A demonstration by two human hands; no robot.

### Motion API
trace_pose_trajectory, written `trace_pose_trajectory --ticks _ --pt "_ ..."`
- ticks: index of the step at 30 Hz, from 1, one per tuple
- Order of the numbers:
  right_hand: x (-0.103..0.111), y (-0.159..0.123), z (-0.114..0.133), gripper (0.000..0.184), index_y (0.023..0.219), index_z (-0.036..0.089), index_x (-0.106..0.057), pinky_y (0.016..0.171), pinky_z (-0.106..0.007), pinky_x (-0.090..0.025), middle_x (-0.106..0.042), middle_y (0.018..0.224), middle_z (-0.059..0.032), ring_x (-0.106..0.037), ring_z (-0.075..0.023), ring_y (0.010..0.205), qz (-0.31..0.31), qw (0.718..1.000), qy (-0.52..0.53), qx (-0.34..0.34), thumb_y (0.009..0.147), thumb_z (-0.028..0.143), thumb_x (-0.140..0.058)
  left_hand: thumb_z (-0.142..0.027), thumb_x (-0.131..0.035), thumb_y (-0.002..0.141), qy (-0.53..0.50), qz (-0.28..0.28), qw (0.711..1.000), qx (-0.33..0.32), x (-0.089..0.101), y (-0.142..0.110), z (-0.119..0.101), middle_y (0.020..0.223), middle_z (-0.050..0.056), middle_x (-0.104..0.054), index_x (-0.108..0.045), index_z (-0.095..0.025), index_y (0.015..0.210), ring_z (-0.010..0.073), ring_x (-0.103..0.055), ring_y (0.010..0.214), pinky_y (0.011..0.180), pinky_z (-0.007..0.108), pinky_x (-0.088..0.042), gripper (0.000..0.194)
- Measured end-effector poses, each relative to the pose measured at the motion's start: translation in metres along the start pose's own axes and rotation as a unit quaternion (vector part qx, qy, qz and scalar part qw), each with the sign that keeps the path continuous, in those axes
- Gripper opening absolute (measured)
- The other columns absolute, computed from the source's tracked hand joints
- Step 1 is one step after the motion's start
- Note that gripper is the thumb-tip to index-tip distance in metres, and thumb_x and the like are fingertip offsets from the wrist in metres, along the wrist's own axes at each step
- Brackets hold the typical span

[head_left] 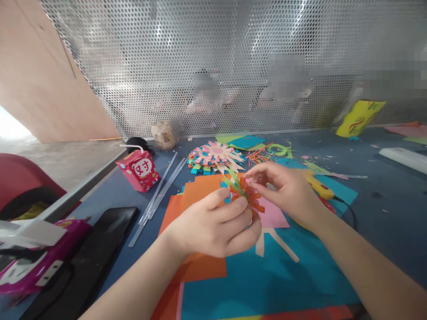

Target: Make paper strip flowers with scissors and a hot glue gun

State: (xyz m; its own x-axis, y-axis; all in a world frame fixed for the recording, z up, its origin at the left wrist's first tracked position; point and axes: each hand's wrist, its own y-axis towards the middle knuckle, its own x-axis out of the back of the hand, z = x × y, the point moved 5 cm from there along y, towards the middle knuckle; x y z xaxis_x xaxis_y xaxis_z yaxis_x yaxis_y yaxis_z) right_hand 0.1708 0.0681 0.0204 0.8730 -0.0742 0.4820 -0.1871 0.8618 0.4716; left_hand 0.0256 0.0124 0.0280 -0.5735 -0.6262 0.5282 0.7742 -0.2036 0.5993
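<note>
My left hand (222, 222) is closed around a paper flower (256, 202) with orange petals and green strips, held above the sheets of paper. At its right side my right hand (283, 189) bends its thumb and fingers together by the petals; whether a petal is between the fingertips is hard to make out. Below lie a blue sheet (267, 284), orange sheets (200, 191) and a pink piece (275, 218) with pale strips (283, 246) sticking out. Beyond the hands sits a stack of fringed paper flowers (216, 153) in pink, blue and cream.
Clear glue sticks (160, 191) and a red drink carton (138, 171) with a straw stand left. A yellow glue gun (322, 186) with a cord lies right. Further off are a yellow packet (360, 118), paper scraps (260, 153) and a perforated metal screen (227, 44). A black phone-like slab (110, 226) lies left.
</note>
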Motion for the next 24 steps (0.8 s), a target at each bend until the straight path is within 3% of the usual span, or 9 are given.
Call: trace_pose_trajectory --ticks 5,13,18,24 --pt "-0.003 -0.001 0.004 0.014 0.094 0.023 -0.060 0.071 -0.031 -0.048 -0.065 0.087 -0.0026 -0.059 -0.0162 0.080 0.030 0.972 -0.209 0.105 0.083 0.018 -0.052 -0.014 -0.057 0.080 0.009 0.017 1.000 -0.003 -0.002 -0.003 0.001 0.080 -0.001 -0.070 -0.063 -0.018 0.084 0.0152 -0.060 0.081 0.076 0.034 -0.040 0.008" --pt "0.004 -0.002 0.008 0.016 0.089 0.023 -0.059 0.076 -0.034 -0.047 -0.066 0.087 -0.0049 -0.058 -0.0189 0.086 0.030 0.948 -0.239 0.206 0.087 0.017 -0.045 -0.015 -0.057 0.081 0.024 0.021 0.999 0.015 -0.001 -0.005 0.009 0.079 -0.001 -0.070 -0.062 -0.018 0.084 0.0139 -0.061 0.081 0.077 0.032 -0.040 0.006" --pt "0.005 0.003 -0.008 0.016 0.087 0.019 -0.061 0.078 -0.033 -0.045 -0.065 0.088 -0.0061 -0.056 -0.0195 0.088 0.063 0.935 -0.321 0.137 0.087 0.016 -0.045 -0.014 -0.055 0.083 0.033 0.027 0.999 0.021 -0.003 -0.006 0.012 0.078 -0.002 -0.071 -0.061 -0.017 0.084 0.0130 -0.062 0.077 0.075 0.032 -0.040 0.007" --pt "0.014 0.008 -0.034 0.022 0.067 0.020 -0.060 0.063 -0.030 -0.042 -0.063 0.071 -0.0058 -0.056 -0.0213 0.076 0.077 0.913 -0.397 0.050 0.074 0.004 -0.048 -0.010 -0.055 0.083 0.070 0.045 0.995 0.059 -0.003 -0.012 0.023 0.087 -0.002 -0.072 -0.060 -0.017 0.088 0.0139 -0.063 0.085 0.075 0.032 -0.038 0.010"
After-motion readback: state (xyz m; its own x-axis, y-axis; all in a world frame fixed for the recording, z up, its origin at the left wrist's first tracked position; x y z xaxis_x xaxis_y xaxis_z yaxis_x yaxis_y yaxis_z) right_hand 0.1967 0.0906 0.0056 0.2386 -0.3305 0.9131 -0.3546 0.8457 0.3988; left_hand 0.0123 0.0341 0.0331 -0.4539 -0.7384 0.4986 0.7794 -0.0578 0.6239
